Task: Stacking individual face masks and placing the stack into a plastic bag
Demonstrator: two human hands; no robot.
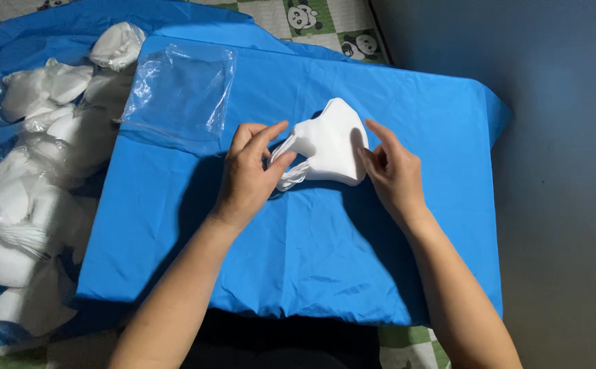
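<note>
Two bare hands met over a folded white fabric face mask (pixel 331 140) lying mid-worktop on blue plastic sheeting (pixel 298 246). The left hand (pixel 250 174) pinched its ear loops in a narrow grip; the right hand (pixel 392 171) touched its right edge, fingers loosely spread. A clear plastic bag (pixel 180 89) lay far left.

One white face mask (pixel 332 140) lay on one blue cloth-covered board (pixel 298 260), with two hands, left (pixel 249 174) and right (pixel 394 171), upon it. One stack of clear plastic bags (pixel 178 92) was present. Bagged masks (pixel 31 184) formed one pile, too many and overlapped to count.
</note>
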